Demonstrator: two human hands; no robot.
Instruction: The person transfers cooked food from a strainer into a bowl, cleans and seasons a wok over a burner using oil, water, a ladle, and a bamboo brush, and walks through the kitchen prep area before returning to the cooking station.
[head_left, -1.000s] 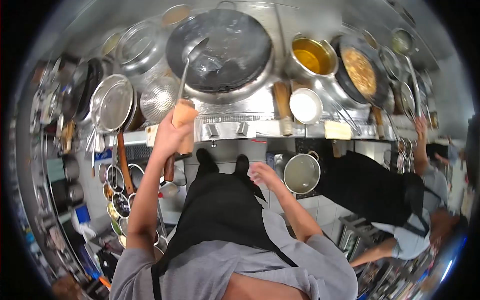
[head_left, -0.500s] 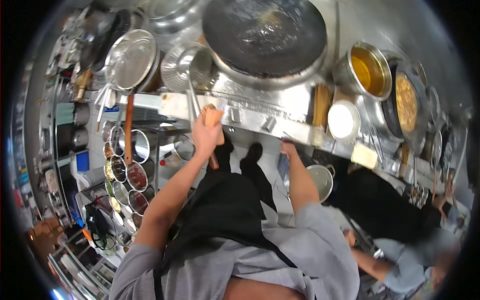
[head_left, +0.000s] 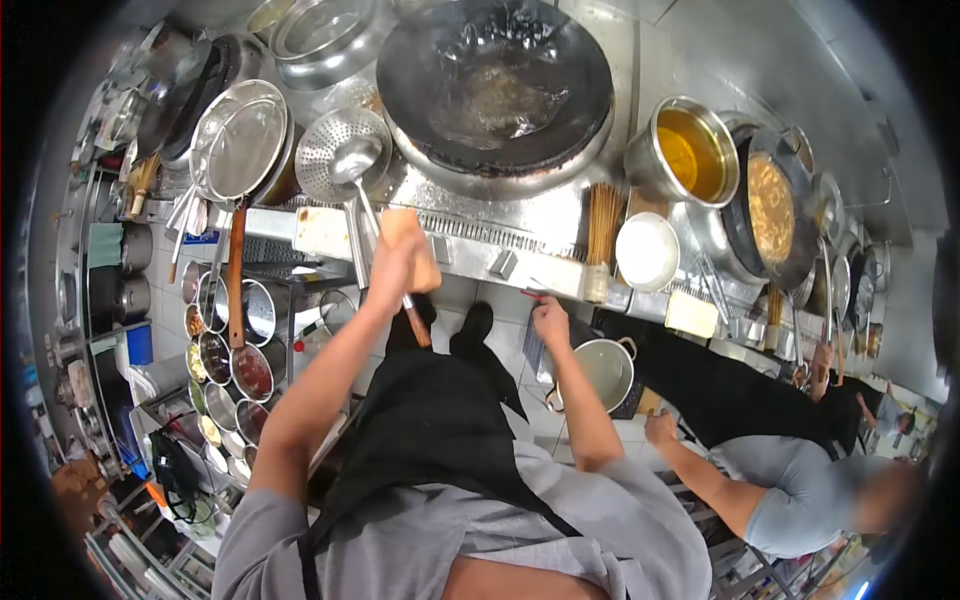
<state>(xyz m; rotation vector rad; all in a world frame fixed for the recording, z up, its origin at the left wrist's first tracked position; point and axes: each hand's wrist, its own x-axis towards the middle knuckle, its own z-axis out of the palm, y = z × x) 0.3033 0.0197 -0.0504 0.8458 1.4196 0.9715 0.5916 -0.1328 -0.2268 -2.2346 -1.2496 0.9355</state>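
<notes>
Left hand: the left hand (head_left: 393,268) closes firmly on a ladle (head_left: 356,158) through an orange-tan pad (head_left: 404,228), its forearm reaching forward and slightly inward.
Right hand: the right hand (head_left: 550,322) is low at the desk's front edge, fingers bunched beside a small red piece (head_left: 535,293); whether they close on it I cannot tell. Its elbow bends outward.
Ladle: it slants across the front edge, bowl over a perforated strainer (head_left: 314,155), wooden handle end pointing back toward the apron (head_left: 430,430). Whether bowl and strainer touch is unclear.
Desk: steel desk (head_left: 540,207), wet and shiny near the middle. A big black wok (head_left: 425,105), glossy inside, sits toward its rear edge.
Toward the left end: a mesh strainer (head_left: 238,140) with a long wooden handle hanging past the front edge.
Toward the right end: a steel pot (head_left: 650,165) of yellow liquid, a bristle brush (head_left: 602,225) and a round white bowl (head_left: 645,284) near the front edge, then a dark pan (head_left: 738,215) of food.
Room: tiled floor (head_left: 508,350) below; metal tubs on a rack at left; a co-worker (head_left: 800,490) in grey and black at right.
</notes>
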